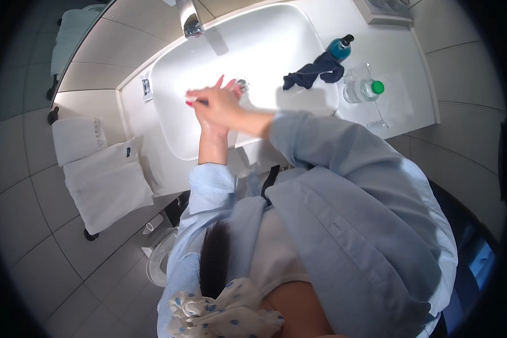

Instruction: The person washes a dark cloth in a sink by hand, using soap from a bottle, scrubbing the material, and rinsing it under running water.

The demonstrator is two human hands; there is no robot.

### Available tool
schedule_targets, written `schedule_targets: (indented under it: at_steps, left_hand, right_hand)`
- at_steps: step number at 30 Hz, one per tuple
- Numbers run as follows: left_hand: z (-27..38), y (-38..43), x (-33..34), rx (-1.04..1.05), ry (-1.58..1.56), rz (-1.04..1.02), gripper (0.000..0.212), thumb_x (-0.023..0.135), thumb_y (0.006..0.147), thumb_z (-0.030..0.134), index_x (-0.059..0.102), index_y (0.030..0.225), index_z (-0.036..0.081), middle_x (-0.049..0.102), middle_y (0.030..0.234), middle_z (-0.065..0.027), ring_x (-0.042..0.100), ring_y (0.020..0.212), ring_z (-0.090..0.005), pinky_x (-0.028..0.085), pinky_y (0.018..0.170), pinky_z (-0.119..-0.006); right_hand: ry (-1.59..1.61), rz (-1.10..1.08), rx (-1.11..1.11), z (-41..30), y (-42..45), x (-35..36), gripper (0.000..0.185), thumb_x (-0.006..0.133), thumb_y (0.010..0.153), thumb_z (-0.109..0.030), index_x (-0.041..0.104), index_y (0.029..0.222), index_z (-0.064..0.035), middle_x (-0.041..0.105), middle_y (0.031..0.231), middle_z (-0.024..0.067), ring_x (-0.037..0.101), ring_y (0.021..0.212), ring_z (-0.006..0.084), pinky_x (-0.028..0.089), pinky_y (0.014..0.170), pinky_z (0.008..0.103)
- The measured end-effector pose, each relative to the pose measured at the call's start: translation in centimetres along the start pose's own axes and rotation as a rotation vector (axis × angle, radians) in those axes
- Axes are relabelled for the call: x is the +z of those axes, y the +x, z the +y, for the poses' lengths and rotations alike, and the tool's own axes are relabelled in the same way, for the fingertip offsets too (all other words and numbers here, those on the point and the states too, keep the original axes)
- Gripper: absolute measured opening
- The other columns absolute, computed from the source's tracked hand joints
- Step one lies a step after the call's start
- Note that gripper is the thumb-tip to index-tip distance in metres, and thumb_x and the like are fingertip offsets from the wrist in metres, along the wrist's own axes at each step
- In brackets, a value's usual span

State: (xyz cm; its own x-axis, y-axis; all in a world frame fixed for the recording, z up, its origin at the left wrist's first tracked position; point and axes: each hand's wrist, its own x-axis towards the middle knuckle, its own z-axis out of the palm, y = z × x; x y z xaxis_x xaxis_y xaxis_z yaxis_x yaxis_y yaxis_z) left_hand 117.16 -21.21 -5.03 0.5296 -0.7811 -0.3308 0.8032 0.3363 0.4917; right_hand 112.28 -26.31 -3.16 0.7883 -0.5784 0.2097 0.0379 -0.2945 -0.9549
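Observation:
Both of my hands are together over the white washbasin (262,38), left of its drain (241,85). My right hand (223,106) crosses from the right and lies on top of my left hand (210,122), covering much of it. Their skin looks wet, and red-painted nails show at the fingertips. A small dark patch appears between the fingers; I cannot tell what it is. Behind the hands, a chrome faucet (192,25) reaches over the basin; no running water is visible. A crumpled navy cloth (310,74) hangs over the basin's right rim.
Beside the cloth lies a bottle of blue liquid (340,50) with a black top. A clear plastic bottle with a green cap (359,91) is on the right counter. White towels (110,181) hang at the left. A small packet (146,86) lies by the left rim.

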Motion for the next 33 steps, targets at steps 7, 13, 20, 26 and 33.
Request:
schedule_targets:
  at_steps: [7, 13, 20, 26, 33]
  left_hand:
    - [1.4, 1.0, -1.0, 0.102, 0.159, -0.085, 0.059, 0.036, 0.093, 0.048, 0.037, 0.131, 0.003, 0.043, 0.131, -0.0167, 0.039, 0.124, -0.0312, 0.03, 0.107, -0.045]
    - [1.3, 0.4, 0.7, -0.079, 0.114, 0.134, 0.053, 0.036, 0.095, 0.042, 0.036, 0.132, 0.003, 0.044, 0.13, -0.0143, 0.044, 0.12, -0.028, 0.037, 0.102, -0.038]
    - [-1.0, -0.5, 2.9, -0.025, 0.462, 0.311, 0.047, 0.031, 0.097, 0.037, 0.042, 0.128, 0.003, 0.049, 0.125, -0.0169, 0.051, 0.112, -0.0312, 0.042, 0.097, -0.043]
    - [0.7, -0.1, 1.3, -0.165, 0.129, 0.024, 0.042, 0.033, 0.096, 0.033, 0.045, 0.122, 0.002, 0.052, 0.12, -0.0177, 0.051, 0.113, -0.0264, 0.043, 0.096, -0.04]
    - [-0.3, 0.0, 5.9, -0.062, 0.412, 0.421, 0.045, 0.037, 0.095, 0.033, 0.042, 0.126, 0.002, 0.053, 0.118, -0.0159, 0.053, 0.108, -0.0246, 0.046, 0.09, -0.038]
  right_hand:
    - [-0.072, 0.157, -0.38, 2.1, -0.7, 1.0, 0.03, 0.058, 0.076, -0.017, 0.068, 0.105, -0.021, 0.055, 0.126, 0.0102, 0.044, 0.122, 0.0349, 0.031, 0.104, 0.0483]
    - [-0.335, 0.147, -0.276, 3.1, 0.0, -1.7, 0.031, 0.058, 0.079, -0.019, 0.067, 0.109, -0.023, 0.052, 0.129, 0.0088, 0.041, 0.126, 0.03, 0.03, 0.105, 0.0442]
    - [-0.104, 0.208, 0.123, 1.3, 1.6, -2.0, 0.033, 0.05, 0.086, -0.019, 0.06, 0.117, -0.0158, 0.055, 0.126, 0.0104, 0.046, 0.122, 0.03, 0.031, 0.105, 0.0445]
    - [0.033, 0.063, -0.285, 0.6, -2.0, -1.7, 0.029, 0.053, 0.086, -0.011, 0.063, 0.113, -0.0134, 0.059, 0.12, 0.0096, 0.051, 0.117, 0.0297, 0.034, 0.103, 0.042]
    - [-0.274, 0.174, -0.361, 1.2, -0.1, -3.7, 0.026, 0.054, 0.082, -0.01, 0.068, 0.104, -0.014, 0.059, 0.12, 0.0104, 0.042, 0.124, 0.0337, 0.031, 0.104, 0.0422]
